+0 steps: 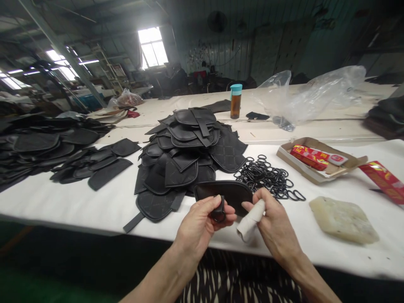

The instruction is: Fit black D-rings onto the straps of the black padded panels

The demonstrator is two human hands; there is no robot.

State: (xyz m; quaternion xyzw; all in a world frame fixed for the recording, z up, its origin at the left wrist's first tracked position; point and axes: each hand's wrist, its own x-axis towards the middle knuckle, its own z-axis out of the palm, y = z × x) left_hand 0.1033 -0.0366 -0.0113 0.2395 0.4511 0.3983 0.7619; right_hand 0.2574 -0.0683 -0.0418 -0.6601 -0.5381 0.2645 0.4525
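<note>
My left hand (198, 219) pinches the folded strap end (220, 210) of a black leather flap (229, 190) between thumb and fingers. At the flap's right edge is my right hand (277, 225), its fingers closed around that side. A white cover (251, 221) wraps one of my right fingers, which points down and left. Whether a ring sits in the folded strap is hidden by my fingers. Just beyond my hands lies a heap of black D-shaped rings (265, 176). A tall pile of similar black flaps (181, 168) with straps stands left of the rings.
More black pieces (38, 145) are heaped at the left. On the right are a cardboard tray (318, 179) with red packets, a red box (383, 181) and a yellowish block (344, 221). Farther back stand a blue-lidded bottle (235, 103) and a clear plastic bag (328, 94).
</note>
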